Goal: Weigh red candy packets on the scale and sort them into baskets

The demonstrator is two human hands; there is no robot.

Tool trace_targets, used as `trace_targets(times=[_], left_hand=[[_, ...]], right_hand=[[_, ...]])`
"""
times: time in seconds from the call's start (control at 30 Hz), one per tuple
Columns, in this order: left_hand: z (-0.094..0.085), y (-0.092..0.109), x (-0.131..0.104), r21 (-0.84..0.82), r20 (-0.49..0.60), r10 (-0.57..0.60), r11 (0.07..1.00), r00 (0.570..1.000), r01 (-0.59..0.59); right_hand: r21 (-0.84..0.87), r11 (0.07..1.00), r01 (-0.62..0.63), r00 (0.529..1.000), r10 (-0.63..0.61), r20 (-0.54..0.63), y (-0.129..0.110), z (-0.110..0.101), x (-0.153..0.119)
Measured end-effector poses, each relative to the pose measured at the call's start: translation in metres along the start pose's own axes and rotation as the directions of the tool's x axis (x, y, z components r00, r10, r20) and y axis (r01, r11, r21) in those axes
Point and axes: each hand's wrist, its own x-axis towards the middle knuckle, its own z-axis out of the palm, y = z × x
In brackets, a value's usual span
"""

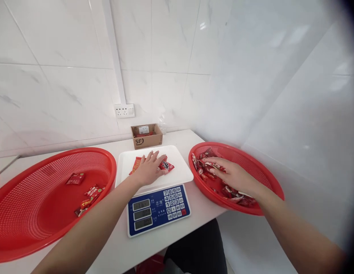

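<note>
My left hand [150, 168] rests palm down over a few red snack packets [166, 166] on the white weighing tray [177, 173] of a digital scale. Its fingers are spread, and they partly cover the packets. The scale's blue panel [159, 210] faces me, with three small displays and a white keypad; I cannot read the digits surely. On the right, my right hand [232, 175] reaches into a red plastic basket [268, 182] holding many small red and dark packets [204, 171]. Its fingers stretch out over the packets, thumb apart, with nothing visibly gripped.
A larger red basket [25, 190] on the left holds several red packets [93, 191]. Behind the scale stands an open cardboard box [148, 141] with red contents. A white tiled wall [171, 91] with a socket [124, 110] bounds the white table [181, 137].
</note>
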Motion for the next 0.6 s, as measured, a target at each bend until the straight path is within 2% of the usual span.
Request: trace_targets(times=[0.1, 0.23, 0.4, 0.5, 0.6], left_hand=[[-0.001, 0.000, 0.008, 0.042, 0.101, 0.030, 0.999, 0.994, -0.034], [0.001, -0.006, 0.002, 0.066, 0.075, 0.029, 0.997, 0.997, -0.034], [0.004, -0.001, -0.028, -0.022, -0.076, 0.053, 0.998, 0.996, -0.054], [0.006, 0.008, -0.055, -0.131, -0.188, 0.046, 0.989, 0.981, -0.071], [0.009, 0.011, -0.082, -0.276, -0.271, -0.047, 0.961, 0.962, -0.031]], right_hand=[[0.013, 0.998, -0.057, 0.998, 0.057, -0.028, 0.013, -0.011, -0.009], [-0.055, 0.987, -0.154, 0.988, 0.155, 0.022, 0.043, -0.017, -0.017], [-0.222, 0.962, -0.157, 0.959, 0.202, 0.199, 0.073, -0.011, -0.011], [-0.231, 0.962, -0.143, 0.951, 0.198, 0.236, 0.075, 0.003, 0.002], [-0.184, 0.976, -0.113, 0.943, 0.164, 0.291, 0.069, 0.021, 0.019]])
